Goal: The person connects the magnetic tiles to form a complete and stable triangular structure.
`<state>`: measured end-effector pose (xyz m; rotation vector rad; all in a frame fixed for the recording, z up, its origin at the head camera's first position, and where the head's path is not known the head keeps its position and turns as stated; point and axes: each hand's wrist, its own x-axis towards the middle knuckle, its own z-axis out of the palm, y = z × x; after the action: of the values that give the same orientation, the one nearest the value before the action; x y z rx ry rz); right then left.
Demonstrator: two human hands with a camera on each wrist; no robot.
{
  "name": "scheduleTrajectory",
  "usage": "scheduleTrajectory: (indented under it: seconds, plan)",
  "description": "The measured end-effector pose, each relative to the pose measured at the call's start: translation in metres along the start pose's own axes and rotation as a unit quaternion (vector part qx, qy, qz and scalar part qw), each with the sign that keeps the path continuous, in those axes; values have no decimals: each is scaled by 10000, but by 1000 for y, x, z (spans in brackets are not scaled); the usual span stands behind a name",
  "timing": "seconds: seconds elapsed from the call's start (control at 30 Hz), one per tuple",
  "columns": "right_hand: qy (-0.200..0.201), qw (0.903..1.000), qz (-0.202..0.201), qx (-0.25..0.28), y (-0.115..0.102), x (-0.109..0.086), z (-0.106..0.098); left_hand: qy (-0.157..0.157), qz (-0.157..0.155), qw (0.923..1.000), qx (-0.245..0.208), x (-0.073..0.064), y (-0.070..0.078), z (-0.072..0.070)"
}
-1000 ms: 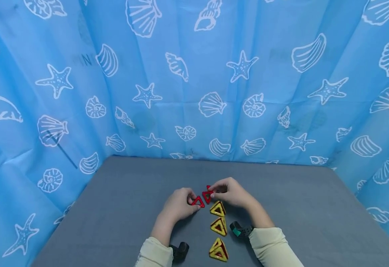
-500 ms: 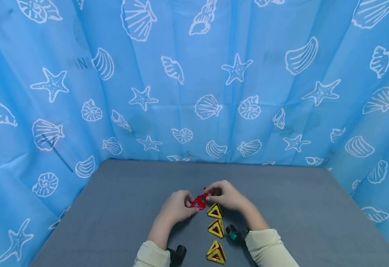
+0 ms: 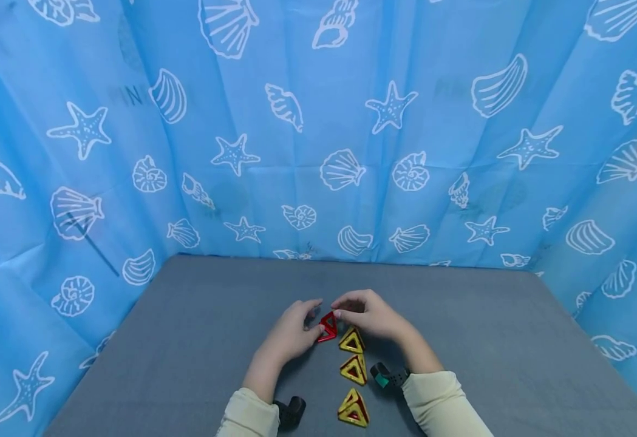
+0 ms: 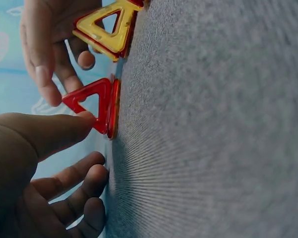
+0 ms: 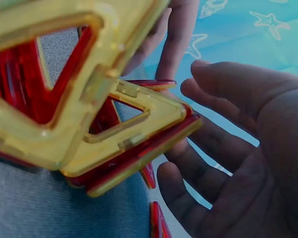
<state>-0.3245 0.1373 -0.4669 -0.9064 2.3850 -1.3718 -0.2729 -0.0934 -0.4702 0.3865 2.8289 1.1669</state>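
Red triangular magnetic tiles (image 3: 327, 326) lean together just past the far end of a row of yellow ones. My left hand (image 3: 291, 331) is at their left side; in the left wrist view its thumb tip touches the upright red triangle (image 4: 102, 106), with the other fingers spread apart below. Across from it, my right hand (image 3: 373, 314) arches with its fingertips right at the top of the red tiles. In the right wrist view that hand (image 5: 228, 129) has loosely bent fingers, partly hidden behind a yellow triangular tile (image 5: 139, 114).
Three small yellow-and-red triangle stacks stand in a line toward me: the far one (image 3: 352, 340), the middle one (image 3: 354, 369) and the near one (image 3: 353, 408). Grey cloth covers the table (image 3: 214, 364). A blue shell-print curtain (image 3: 318, 139) hangs behind and at the sides.
The left hand's red triangle has moved right and joined the red tile by the right hand. The left fingers have since spread away, leaving the thumb at the tiles. The yellow stacks have stayed put.
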Motion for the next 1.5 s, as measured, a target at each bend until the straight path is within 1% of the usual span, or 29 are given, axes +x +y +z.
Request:
scheduleTrajectory:
  seconds: [0.13, 0.23, 0.33, 0.43, 0.57, 0.7, 0.8, 0.9, 1.0, 1.1, 1.23, 1.37, 1.5]
  plan:
    - [-170, 9996, -82, 210, -3, 0, -3, -9, 50, 10000, -33, -1, 2, 0]
    - [-396, 9985, -77, 377, -5, -1, -4, 25, 35, 10000, -8, 0, 2, 1]
    - [-479, 9979, -19, 439, -8, -3, -6, 42, 64, 10000, -34, 0, 2, 1]
    - [-336, 9988, 31, 353, -10, -5, -8, 45, 66, 9998, -181, -2, -1, 1]
    - [138, 9997, 183, 89, -10, -8, -14, 165, -26, 9995, -261, -6, -8, -1]
    - [645, 9965, 457, -273, -3, -16, -26, 259, -92, 9994, -231, -5, -15, -3]
    - [790, 9943, 569, -436, 4, -23, -34, 271, -155, 9992, -231, -4, -18, -4]
    - [780, 9933, 709, -476, 10, -28, -39, 280, -177, 9991, -253, -3, -19, -5]
    - [649, 9919, 943, -557, 14, -30, -40, 241, -143, 9992, -268, -2, -19, -5]
    - [489, 9884, 1204, -792, 15, -31, -38, 164, -96, 9994, -274, -1, -20, -6]
    - [408, 9841, 1318, -1115, 13, -31, -35, 88, -51, 9995, -287, 1, -20, -6]
    - [473, 9812, 1400, -1238, 12, -32, -34, 91, -27, 9995, -305, 1, -18, -5]
    - [507, 9791, 1450, -1333, 13, -34, -35, 112, -81, 9995, -284, 1, -15, -6]
